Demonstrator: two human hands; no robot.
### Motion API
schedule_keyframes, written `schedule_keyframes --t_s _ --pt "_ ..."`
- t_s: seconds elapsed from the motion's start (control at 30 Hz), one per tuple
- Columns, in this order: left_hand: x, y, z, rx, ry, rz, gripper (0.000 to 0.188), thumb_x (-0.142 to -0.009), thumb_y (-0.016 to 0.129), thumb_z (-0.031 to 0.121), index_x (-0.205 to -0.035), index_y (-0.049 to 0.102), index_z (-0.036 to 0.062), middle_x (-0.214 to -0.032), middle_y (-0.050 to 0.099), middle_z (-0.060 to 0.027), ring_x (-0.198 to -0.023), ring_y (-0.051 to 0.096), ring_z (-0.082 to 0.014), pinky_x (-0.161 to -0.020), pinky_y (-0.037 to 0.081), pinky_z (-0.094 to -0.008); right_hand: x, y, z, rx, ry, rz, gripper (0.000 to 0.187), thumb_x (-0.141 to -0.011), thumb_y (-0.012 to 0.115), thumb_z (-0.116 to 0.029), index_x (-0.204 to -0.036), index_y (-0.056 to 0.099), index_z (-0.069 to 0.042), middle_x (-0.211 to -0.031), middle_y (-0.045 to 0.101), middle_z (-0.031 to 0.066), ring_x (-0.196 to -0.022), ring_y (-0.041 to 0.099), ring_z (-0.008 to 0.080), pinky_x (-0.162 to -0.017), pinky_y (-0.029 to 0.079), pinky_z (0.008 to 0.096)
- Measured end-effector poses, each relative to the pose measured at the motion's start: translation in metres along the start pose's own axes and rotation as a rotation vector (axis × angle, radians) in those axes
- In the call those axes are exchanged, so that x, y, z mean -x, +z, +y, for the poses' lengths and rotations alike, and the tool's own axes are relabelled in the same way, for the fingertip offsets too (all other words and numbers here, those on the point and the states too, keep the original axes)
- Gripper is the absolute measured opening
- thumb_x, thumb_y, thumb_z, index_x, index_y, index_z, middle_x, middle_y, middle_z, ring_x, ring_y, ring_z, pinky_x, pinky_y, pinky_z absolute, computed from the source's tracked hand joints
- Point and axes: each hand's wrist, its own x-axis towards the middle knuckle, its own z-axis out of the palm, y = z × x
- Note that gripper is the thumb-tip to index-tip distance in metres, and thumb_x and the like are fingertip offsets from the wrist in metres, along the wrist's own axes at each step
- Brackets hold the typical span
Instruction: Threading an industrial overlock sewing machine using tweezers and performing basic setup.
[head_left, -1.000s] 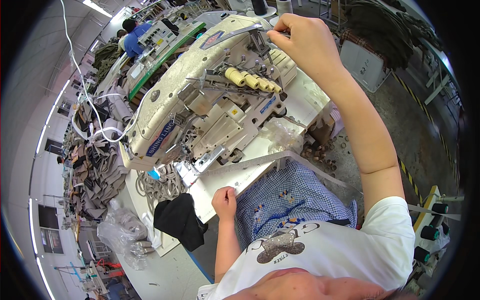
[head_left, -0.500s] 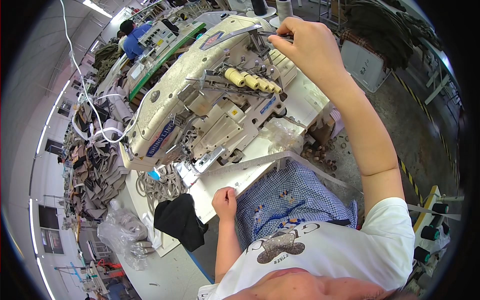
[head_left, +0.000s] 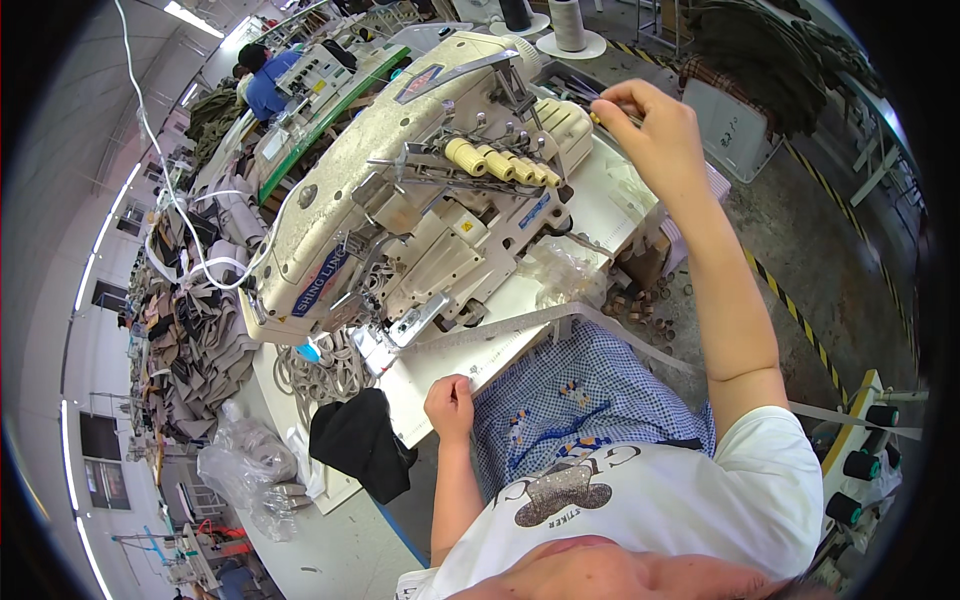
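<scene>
Stretched past the back end of the cream sewing machine [head_left: 320, 205] with right hand [head_left: 650, 130], thumb and forefinger narrowed to a pinch beside the dark tray [head_left: 556, 72]; cannot tell if gripping or merely near the slim tool [head_left: 580, 92]. Can place that tool at the tray, just behind the machine, presumably for easy reach without crowding the stitching area. Curled in loosely with left hand [head_left: 450, 405] by the front edge of the white tabletop [head_left: 408, 400], with nothing visible in it, seemingly just parked; cannot tell if touching the edge. Note grey strip [head_left: 500, 326] running from the machine's front off to the right, probably so for smooth feeding. On the surface, see tangled grey tape [head_left: 345, 365] left of the machine, black cloth [head_left: 362, 445] draped over the near corner, clear plastic bag [head_left: 245, 450] farther left. Across the lap, blue checked cloth [head_left: 590, 390]. In the room, see heaped grey fabric [head_left: 190, 370] at left, a co-worker in blue [head_left: 270, 82] beyond, white thread cone [head_left: 568, 25] at top, white bin [head_left: 728, 130] and striped floor tape [head_left: 795, 312] at right.
</scene>
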Motion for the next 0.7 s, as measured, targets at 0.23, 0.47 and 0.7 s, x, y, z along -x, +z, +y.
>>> schedule_keyframes --t_s 0.23,0.47,0.7 --pt "-0.001 0.002 -0.001 0.002 0.005 -0.002 0.029 -0.094 0.06 0.026 -0.079 0.066 0.0013 -0.071 0.064 -0.0096 -0.064 0.06 -0.0225 -0.061 0.046 -0.0324 0.039 0.029 0.058 -0.478 0.384 -0.131 0.025 -0.093 0.064 -0.02 -0.11 0.066 -0.001 -0.075 0.062 -0.0011 -0.058 0.046 0.0062 -0.055 0.039 0.0231" --pt "0.001 0.003 -0.004 -0.024 0.007 0.008 0.029 -0.095 0.06 0.026 -0.08 0.066 0.0008 -0.071 0.064 -0.0099 -0.064 0.06 -0.0224 -0.061 0.046 -0.0324 0.035 0.056 0.047 -0.921 0.604 -0.215 0.019 -0.091 0.066 -0.015 -0.105 0.066 -0.002 -0.074 0.055 -0.0034 -0.056 0.04 0.0044 -0.052 0.033 0.0219" --pt "0.001 0.003 -0.001 -0.036 0.0 0.016 0.029 -0.094 0.061 0.026 -0.081 0.066 0.0006 -0.072 0.064 -0.0109 -0.066 0.061 -0.0236 -0.063 0.048 -0.0333 0.012 0.077 0.029 -1.019 0.659 -0.314 0.014 -0.086 0.073 -0.013 -0.084 0.062 -0.005 -0.067 0.051 -0.005 -0.051 0.038 0.0049 -0.047 0.028 0.0228"
